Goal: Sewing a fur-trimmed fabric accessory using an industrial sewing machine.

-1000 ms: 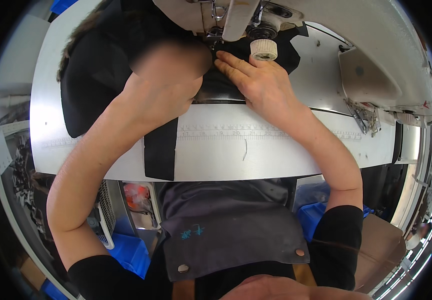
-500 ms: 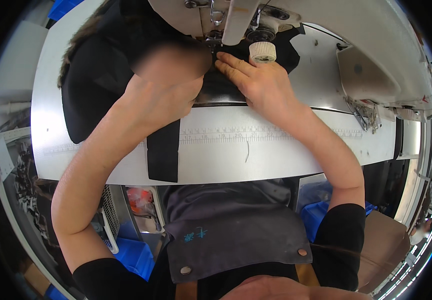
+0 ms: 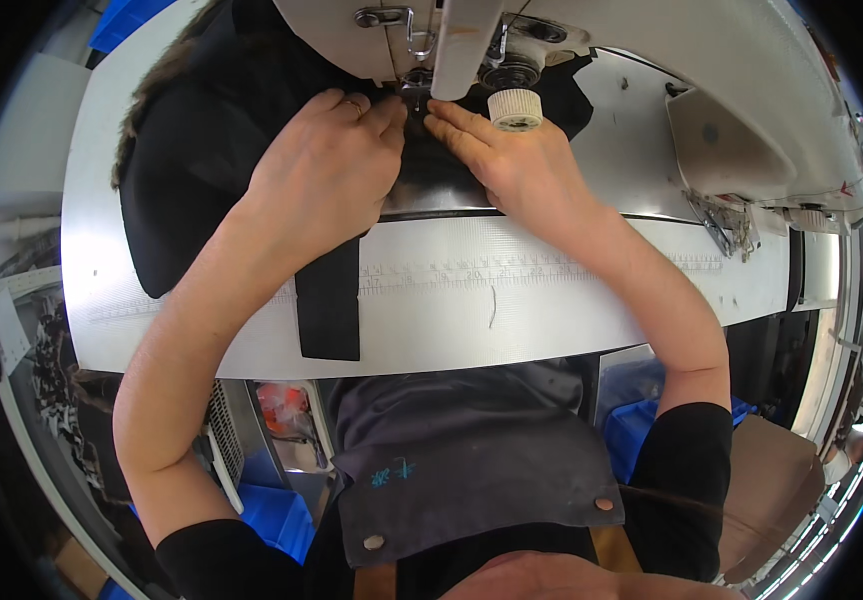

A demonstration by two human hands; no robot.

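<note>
Black fabric [image 3: 187,170] lies beneath the needle area of a white sewing machine [image 3: 672,60] and spreads to the left, with a brown furry edge. My left hand [image 3: 327,170], a ring on one finger, has its fingers bent and closed on this fabric just left of the presser foot [image 3: 417,85]; its fingertips are partly hidden. Just right of the foot, my right hand [image 3: 527,170] lies with fingers stretched out, pressing the cloth flat below the white knob [image 3: 516,108]. A black fabric strip [image 3: 330,310] runs from under my left wrist toward the table's front edge.
The pale work table [image 3: 552,330] has a printed ruler scale along its front, and a loose thread [image 3: 493,306] lies there. Small metal tools [image 3: 717,220] sit at the right by the machine. Blue bins [image 3: 277,520] stand below the table.
My left hand, smeared by motion before, is now sharp, with its fingers set down on the cloth beside the presser foot. My right hand has barely shifted.
</note>
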